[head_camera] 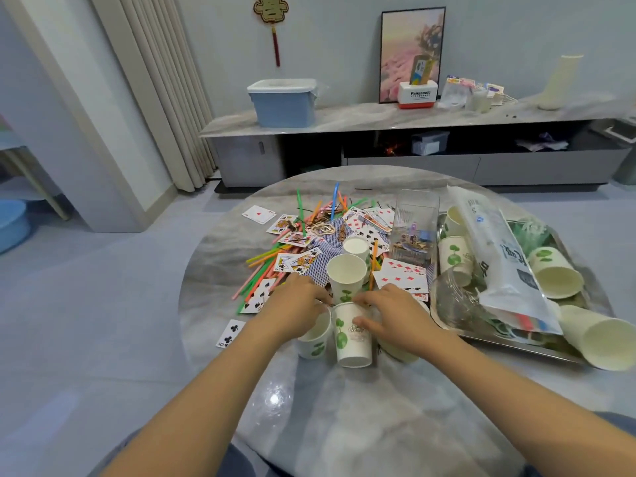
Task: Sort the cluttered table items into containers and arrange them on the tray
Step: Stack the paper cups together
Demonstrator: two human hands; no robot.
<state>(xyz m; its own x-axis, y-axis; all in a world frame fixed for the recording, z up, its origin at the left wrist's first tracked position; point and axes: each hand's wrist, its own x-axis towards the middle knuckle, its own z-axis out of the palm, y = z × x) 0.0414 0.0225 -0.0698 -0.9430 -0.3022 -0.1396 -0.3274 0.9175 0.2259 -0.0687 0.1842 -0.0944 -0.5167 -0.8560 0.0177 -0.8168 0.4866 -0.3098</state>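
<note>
step: setting out paper cups near the table edge, judged; sorting not yet begun
left hand point(296, 309): fingers curled on left cup point(315, 339) rim
right hand point(392, 313): pinching middle cup point(352, 335)
next: fill cups from cards point(401, 275) and straws point(265, 261)
clear box point(414, 225): holds clips
tray point(499, 342): tipped cups, bag

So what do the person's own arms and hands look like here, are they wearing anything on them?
Both forearms are bare right up to the bottom edge of the picture: no sleeves show. The left hand and the right hand wear no gloves, and no ring, watch or bracelet can be seen on what shows of them. A bit of blue-grey clothing shows below the arms, near the lap.
</note>
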